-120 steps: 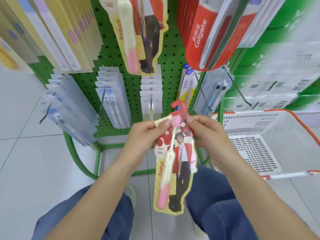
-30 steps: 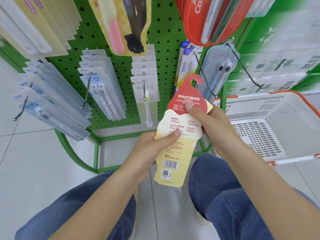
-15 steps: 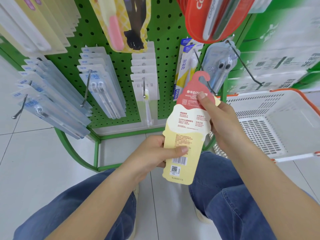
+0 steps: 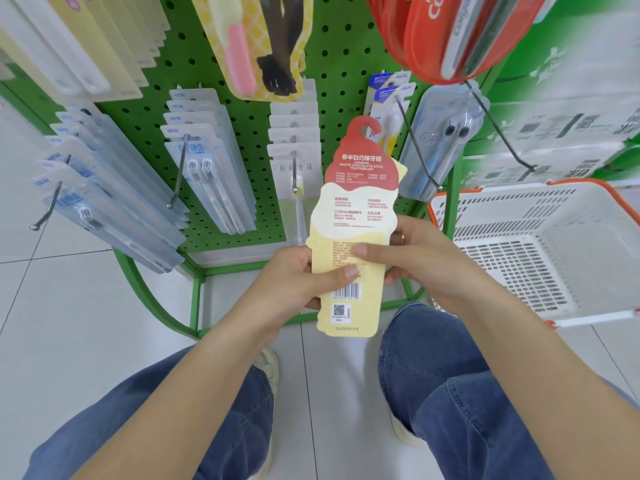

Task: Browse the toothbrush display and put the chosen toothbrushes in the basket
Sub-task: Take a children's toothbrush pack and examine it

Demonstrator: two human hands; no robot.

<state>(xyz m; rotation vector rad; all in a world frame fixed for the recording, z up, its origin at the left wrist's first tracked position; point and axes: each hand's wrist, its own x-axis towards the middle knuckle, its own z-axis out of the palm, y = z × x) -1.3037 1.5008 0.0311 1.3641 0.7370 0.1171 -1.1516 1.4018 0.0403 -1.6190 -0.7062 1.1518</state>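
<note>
Both hands hold one cream-and-red, ice-cream-shaped card toothbrush pack [image 4: 353,233] upright in front of the green pegboard display rack [image 4: 256,140], printed back toward the camera, with barcode and text showing. The left hand [image 4: 294,282] grips the pack's lower left edge, thumb pressed across the card just above the barcode; the right hand [image 4: 419,258] clamps the right edge, thumb lying flat on the text panel and fingers behind. The toothbrush itself is on the hidden face.

The step in hand looks like browsing: the back label is being read before a decision. The white plastic shopping basket with an orange rim [image 4: 540,206] stands on the floor to the right, just beside the rack's lower right corner, and no toothbrush shows in the visible part of it.

If this pack is chosen, the next move calls for one hand to let go while the other carries it rightward over the basket's near rim and lowers it in.
</note>
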